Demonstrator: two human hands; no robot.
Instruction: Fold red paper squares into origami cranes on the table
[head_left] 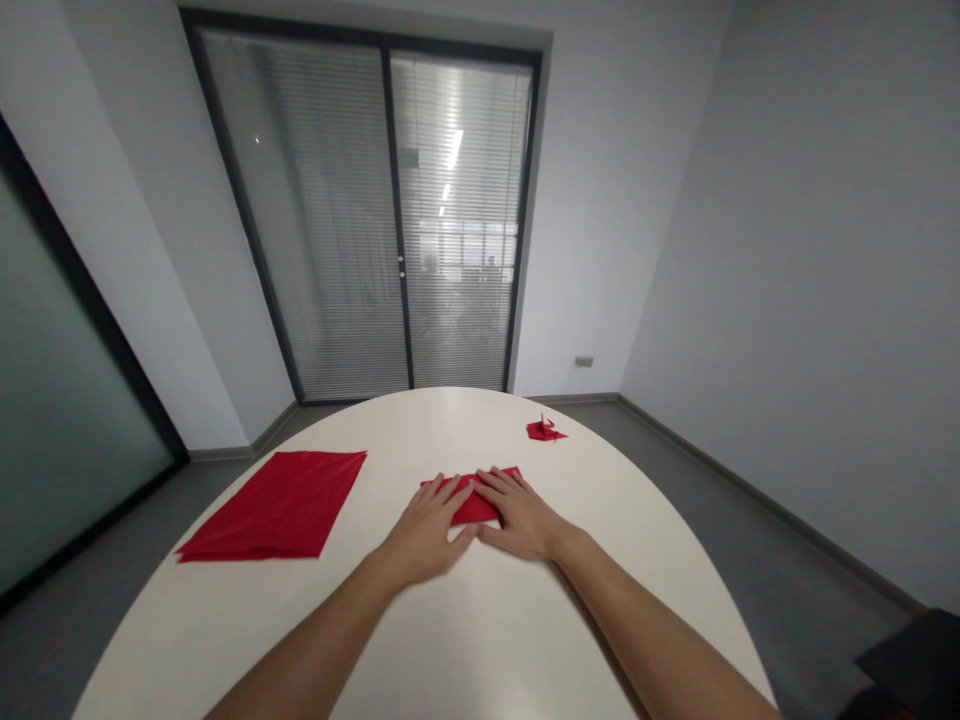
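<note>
Paper [474,510] under your left grip [425,530] and right grip [523,516] (both spread), short of counter's [450,418] far edge: press evenly outward.

Red paper: a small piece [474,510], plain bright red, apparently folded; its full outline and layers are hidden.
Pose: flat on the pale worktop [465,640], its far edge slanting slightly, the right end farther off than the left.
Cover: left hand [424,535] and right hand [529,525] lie over its two sides, fingers spread across it.
Showing: the middle between the hands, a strip along the far edge, and a far right corner.
</note>
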